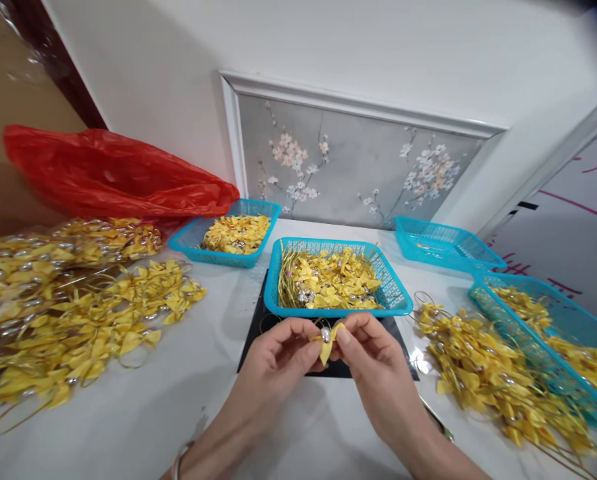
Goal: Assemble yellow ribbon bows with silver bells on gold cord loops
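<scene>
Between my hands is a small yellow ribbon bow (326,343) with a silvery bead at its middle. My left hand (288,353) pinches its left side between thumb and fingers. On the other side, the thumb and forefinger of my right hand (371,350) close on the bow's right tip. Both hands are above a black flat panel (398,337) on the white table. Just beyond them stands a blue basket (338,312) filled with similar yellow bows, beads and a bundle of gold cords at its left.
Loose yellow bows on cords (108,327) spread at left, with another pile (493,373) at right. Further blue baskets stand at back left (218,259), back right (446,243) and right (543,360). A red plastic bag (118,177) lies at back left. A metal tool (438,420) rests beside my right wrist.
</scene>
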{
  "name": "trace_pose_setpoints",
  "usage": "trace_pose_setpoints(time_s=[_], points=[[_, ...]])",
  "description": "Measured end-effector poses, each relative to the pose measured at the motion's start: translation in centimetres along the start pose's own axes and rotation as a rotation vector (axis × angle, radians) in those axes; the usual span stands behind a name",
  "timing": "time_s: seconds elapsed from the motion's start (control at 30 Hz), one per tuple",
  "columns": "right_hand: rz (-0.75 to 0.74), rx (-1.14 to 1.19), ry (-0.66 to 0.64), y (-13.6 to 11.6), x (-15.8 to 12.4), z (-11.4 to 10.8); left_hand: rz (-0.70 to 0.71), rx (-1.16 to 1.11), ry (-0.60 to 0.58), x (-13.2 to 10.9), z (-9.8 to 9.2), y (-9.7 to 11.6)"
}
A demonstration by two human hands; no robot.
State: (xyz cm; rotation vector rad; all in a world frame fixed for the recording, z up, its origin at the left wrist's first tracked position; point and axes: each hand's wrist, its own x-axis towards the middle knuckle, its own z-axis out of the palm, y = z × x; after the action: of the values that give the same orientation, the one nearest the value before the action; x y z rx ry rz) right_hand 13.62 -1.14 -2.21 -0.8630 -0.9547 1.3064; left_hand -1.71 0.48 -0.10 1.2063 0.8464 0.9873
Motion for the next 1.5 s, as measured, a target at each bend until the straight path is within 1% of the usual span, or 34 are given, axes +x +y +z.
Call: trace_pose_setpoints(time_s=[0.1, 0.17, 0.23, 0.33, 0.43, 0.53, 0.6, 0.67, 0.7, 0.8, 0.87, 0.9, 0.93, 1.0, 1.03, 1.07, 1.13, 1.2, 1.23, 1.3, 1.43, 1.5], points=[[0.002, -0.102, -0.061, -0.3, 0.1, -0.2, 0.016, -0.037, 0.060, 0.1, -0.3, -0.3], [-0.038, -0.210, -0.095, -0.8, 0.3, -0.5, 0.055, -0.015, 0.110, 0.1, -0.4, -0.3], [-0.120, -0.332, -0.125, -1.2, 0.4, -0.9, 0.099, 0.071, 0.137, 0.2, -0.3, -0.1], [-0.252, -0.493, -0.191, -1.7, 0.2, -1.2, 0.123, 0.179, 0.132, 0.1, -0.1, 0.2], [-0.366, -0.556, -0.241, -2.1, -0.2, -1.3, 0.111, 0.201, 0.151, 0.0, 0.1, 0.5], [-0.452, -0.577, -0.223, -2.4, -0.2, -1.4, 0.108, 0.176, 0.207, 0.0, 0.1, 0.5], [-0.470, -0.569, -0.158, -2.4, -0.1, -1.4, 0.109, 0.139, 0.224, 0.1, 0.1, 0.5], [-0.422, -0.503, -0.097, -2.4, 0.2, -1.4, 0.104, 0.101, 0.215, 0.1, 0.0, 0.3], [-0.373, -0.459, -0.091, -2.4, 0.3, -1.3, 0.098, 0.083, 0.204, 0.1, 0.0, 0.2], [-0.195, -0.376, -0.159, -2.3, 0.4, -1.1, 0.058, 0.009, 0.148, 0.2, 0.1, 0.0], [-0.125, -0.385, -0.189, -2.3, 0.4, -1.0, 0.029, -0.039, 0.136, 0.2, 0.2, -0.1], [-0.107, -0.395, -0.180, -2.3, 0.4, -0.9, 0.024, -0.049, 0.155, 0.2, 0.2, -0.1], [-0.100, -0.404, -0.158, -2.3, 0.3, -0.9, 0.027, -0.047, 0.198, 0.3, 0.2, -0.1], [-0.104, -0.414, -0.092, -2.3, 0.3, -0.9, 0.056, -0.032, 0.300, 0.2, 0.2, -0.1], [-0.112, -0.416, -0.061, -2.3, 0.4, -0.9, 0.065, -0.033, 0.319, 0.2, 0.2, -0.1], [-0.121, -0.422, -0.037, -2.3, 0.4, -0.9, 0.058, -0.043, 0.307, 0.1, 0.2, -0.1], [-0.138, -0.442, -0.014, -2.2, 0.4, -0.9, 0.001, -0.093, 0.200, 0.0, 0.3, -0.1], [-0.150, -0.461, -0.029, -2.1, 0.3, -0.8, -0.062, -0.150, 0.097, -0.1, 0.5, -0.2], [-0.149, -0.462, -0.041, -2.0, 0.3, -0.7, -0.078, -0.176, 0.077, -0.1, 0.6, -0.2], [-0.108, -0.433, -0.064, -1.8, 0.2, -0.6, -0.084, -0.220, 0.073, 0.0, 0.7, -0.2], [0.080, -0.255, -0.108, -1.6, 0.3, -0.4, -0.091, -0.300, 0.072, 0.1, 0.6, -0.1], [0.131, -0.180, -0.142, -1.6, 0.4, -0.4, -0.102, -0.336, 0.062, 0.1, 0.6, 0.0]])
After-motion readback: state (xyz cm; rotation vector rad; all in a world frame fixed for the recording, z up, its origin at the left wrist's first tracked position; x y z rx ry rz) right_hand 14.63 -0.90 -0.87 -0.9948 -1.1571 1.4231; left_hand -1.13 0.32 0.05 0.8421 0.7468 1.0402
